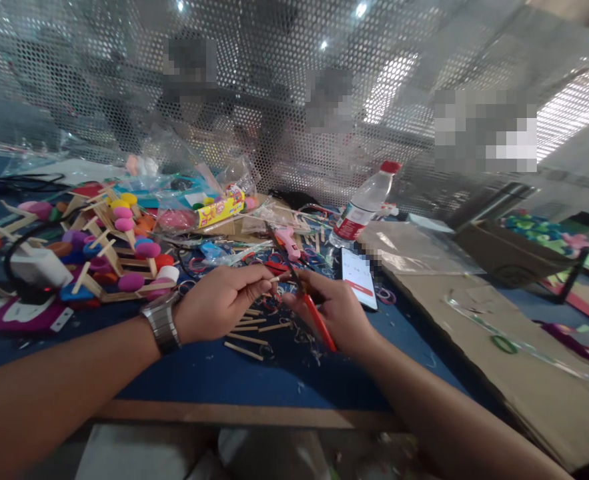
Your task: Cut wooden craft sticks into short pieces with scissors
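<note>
My left hand (pixel 221 300) is closed, pinching a thin wooden stick (pixel 277 279) by its end over the blue table (pixel 214 373). My right hand (pixel 337 310) is closed round the red handle of a pair of scissors (pixel 301 287), whose dark blades reach up to the stick's tip. Several cut wooden sticks (pixel 247 330) and shavings lie on the blue surface just under both hands. A silver watch (pixel 163 325) sits on my left wrist.
Stick-and-pom-pom models (pixel 119 253) crowd the left side beside a white charger (pixel 37 267). A phone (pixel 358 277) and a plastic bottle (pixel 364 203) lie behind my right hand. Cardboard sheets (pixel 474 313) fill the right. A perforated screen (pixel 274 100) stands behind, people beyond it.
</note>
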The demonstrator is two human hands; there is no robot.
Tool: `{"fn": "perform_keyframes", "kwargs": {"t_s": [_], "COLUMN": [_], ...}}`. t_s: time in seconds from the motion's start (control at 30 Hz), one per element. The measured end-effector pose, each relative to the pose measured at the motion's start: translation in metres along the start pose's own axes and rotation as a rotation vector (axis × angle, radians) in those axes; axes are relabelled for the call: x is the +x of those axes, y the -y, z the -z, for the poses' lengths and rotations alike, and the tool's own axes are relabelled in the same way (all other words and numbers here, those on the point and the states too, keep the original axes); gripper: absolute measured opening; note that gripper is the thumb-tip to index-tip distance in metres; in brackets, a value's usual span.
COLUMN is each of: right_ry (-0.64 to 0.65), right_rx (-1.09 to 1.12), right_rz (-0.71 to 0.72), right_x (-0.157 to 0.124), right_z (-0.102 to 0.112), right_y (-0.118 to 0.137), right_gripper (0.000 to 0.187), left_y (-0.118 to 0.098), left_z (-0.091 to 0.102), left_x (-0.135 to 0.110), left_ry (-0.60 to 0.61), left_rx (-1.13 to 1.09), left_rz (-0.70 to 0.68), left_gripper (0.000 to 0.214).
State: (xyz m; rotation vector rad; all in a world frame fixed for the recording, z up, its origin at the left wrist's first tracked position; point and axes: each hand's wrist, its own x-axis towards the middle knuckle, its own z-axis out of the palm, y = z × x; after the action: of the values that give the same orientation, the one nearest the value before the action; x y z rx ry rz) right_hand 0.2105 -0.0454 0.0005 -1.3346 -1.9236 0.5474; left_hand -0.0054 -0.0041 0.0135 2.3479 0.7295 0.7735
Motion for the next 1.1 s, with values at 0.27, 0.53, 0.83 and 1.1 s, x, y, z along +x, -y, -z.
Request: {"fn": "perform_keyframes", "kwargs": {"t_s": [0.27, 0.53, 0.83, 1.1], "right_ry": [0.022, 0.042, 0.046, 0.053], "right_rx": [0.056, 0.018, -0.009, -0.020], "right_rz": [-0.075, -0.071, -0.073, -0.068], "right_x": [0.002, 0.003, 0.004, 0.005], "right_z": [0.003, 0.001, 0.003, 0.002], "right_y": [-0.003, -0.007, -0.008, -0.010], "right_gripper": [0.044, 0.043, 0.043, 0.043], "left_y": [0.004, 0.007, 0.010, 0.003], "left_z": [0.007, 0.010, 0.015, 0.022], "left_x": [0.002, 0.003, 0.006, 0.004], "left_ry": [0.141, 0.329, 0.316, 0.372], "left_rx": [0.266, 0.264, 0.375, 0.146], "left_rz": [-0.069, -0.086, -0.027, -0.097], "left_gripper": [0.026, 0.013, 0.017, 0.025]}}
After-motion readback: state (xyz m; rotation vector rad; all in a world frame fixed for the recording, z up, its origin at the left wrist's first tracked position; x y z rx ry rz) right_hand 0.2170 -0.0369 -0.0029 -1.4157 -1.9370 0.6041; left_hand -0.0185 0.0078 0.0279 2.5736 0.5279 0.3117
